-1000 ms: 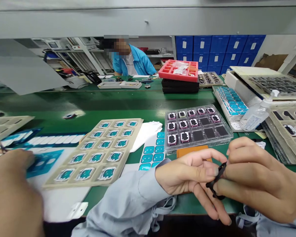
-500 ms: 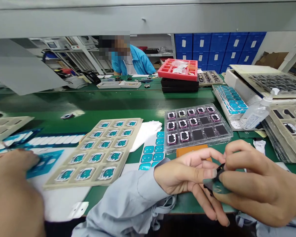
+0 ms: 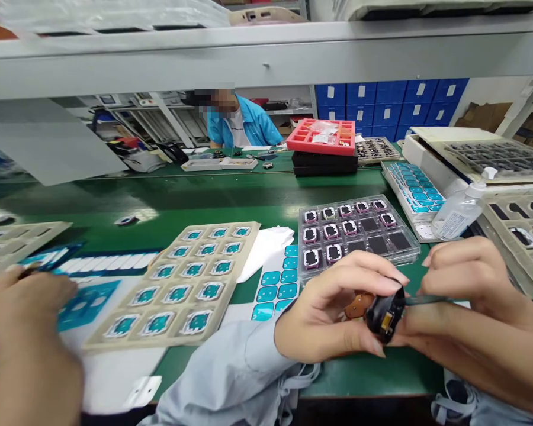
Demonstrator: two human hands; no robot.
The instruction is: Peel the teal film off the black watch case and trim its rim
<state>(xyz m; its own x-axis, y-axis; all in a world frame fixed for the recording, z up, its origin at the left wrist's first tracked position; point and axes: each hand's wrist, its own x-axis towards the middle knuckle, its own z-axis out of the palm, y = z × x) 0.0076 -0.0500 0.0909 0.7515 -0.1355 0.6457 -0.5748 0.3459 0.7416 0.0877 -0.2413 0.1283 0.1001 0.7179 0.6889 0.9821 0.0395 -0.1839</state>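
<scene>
My left hand [image 3: 324, 313] is closed around a small rounded black device casing [image 3: 384, 313], which shows a gold-coloured patch on its near side. The casing is tilted and held just above the table's front edge. My right hand [image 3: 475, 313] is beside it with fingers curled in, gripping a thin see-through greenish film [image 3: 429, 300] that reaches to the casing's upper edge. Whether the film is still stuck there I cannot tell. An orange-brown piece [image 3: 357, 305] shows behind my left fingers. Just beyond lies a clear plastic tray [image 3: 308, 273] with several pinkish-framed parts.
Left of my sleeve is a beige tray [image 3: 135, 340] of teal-and-white parts, next to a sheet of teal stickers [image 3: 270, 293]. A co-worker's arm [image 3: 35, 331] reaches in at left. At right stand a pump bottle [image 3: 459, 213] and stacked trays [image 3: 526, 260]. A shelf beam [image 3: 266, 74] crosses above.
The black casing has turned, so its gold patch now shows. My right hand has moved right, away from it, with the film drawn out between. The view has tilted up slightly.
</scene>
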